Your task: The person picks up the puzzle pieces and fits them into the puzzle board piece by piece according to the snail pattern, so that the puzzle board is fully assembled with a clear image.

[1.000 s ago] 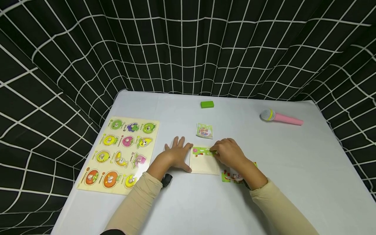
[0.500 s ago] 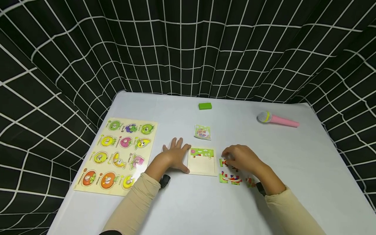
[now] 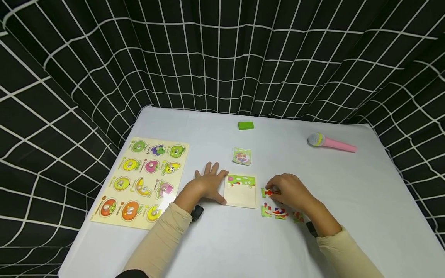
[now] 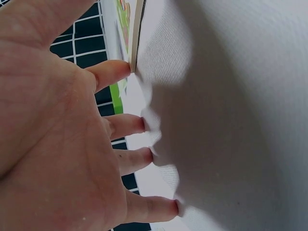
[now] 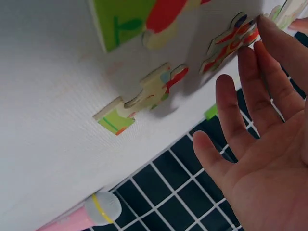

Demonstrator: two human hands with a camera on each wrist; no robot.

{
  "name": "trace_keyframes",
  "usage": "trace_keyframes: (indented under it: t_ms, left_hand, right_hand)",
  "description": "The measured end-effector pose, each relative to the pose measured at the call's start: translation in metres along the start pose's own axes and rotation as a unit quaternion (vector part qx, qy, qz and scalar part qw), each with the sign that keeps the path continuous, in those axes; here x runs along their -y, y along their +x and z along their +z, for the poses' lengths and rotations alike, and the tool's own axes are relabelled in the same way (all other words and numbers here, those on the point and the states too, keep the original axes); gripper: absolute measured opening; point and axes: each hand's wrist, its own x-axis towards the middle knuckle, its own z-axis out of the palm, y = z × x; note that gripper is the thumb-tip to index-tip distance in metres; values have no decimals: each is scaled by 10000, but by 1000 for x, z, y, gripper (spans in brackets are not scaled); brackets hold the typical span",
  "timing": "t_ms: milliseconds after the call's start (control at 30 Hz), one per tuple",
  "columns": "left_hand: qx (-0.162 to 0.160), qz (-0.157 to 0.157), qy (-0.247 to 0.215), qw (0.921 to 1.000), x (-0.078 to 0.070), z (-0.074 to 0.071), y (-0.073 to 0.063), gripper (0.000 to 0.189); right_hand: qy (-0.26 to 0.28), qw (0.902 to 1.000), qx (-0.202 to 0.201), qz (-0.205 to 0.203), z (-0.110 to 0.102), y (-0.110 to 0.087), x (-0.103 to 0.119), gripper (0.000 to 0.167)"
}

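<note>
My left hand lies with spread fingers at the left edge of a small wooden puzzle tray, thumb and index finger touching it. A green strip of joined puzzle pieces fills the tray's top part; bare wood shows below. Right of the tray, my right hand pinches a red-and-green puzzle piece at the tabletop between thumb and index fingertips. Its other fingers are loosely bent. Several loose puzzle pieces lie just below that hand, with more near the wrist.
A wooden fruit-knob board lies at the left. Behind the tray are a small picture card and a green block. A pink toy microphone rests at the back right. Black grid-patterned curtain surrounds the table's far sides.
My right hand has left the tray's top right corner, moved right to the loose pieces, and taken hold of one. The left hand has stayed at the tray's left edge.
</note>
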Motion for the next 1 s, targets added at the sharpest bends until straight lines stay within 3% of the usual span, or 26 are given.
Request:
trace_keyframes:
  t_ms: [267, 700, 1000]
  left_hand:
    - [-9, 2, 75, 10000, -1, -1, 2, 103]
    - [-43, -37, 244, 9997, 2, 1, 4, 102]
    - [-43, -42, 281, 9996, 2, 0, 2, 103]
  right_hand:
    - [-311, 9995, -53, -84, -6, 5, 8, 26]
    - [-560, 9914, -275, -1147, 15, 42, 58, 24]
    - [-762, 9899, -303, -1160, 25, 56, 75, 18]
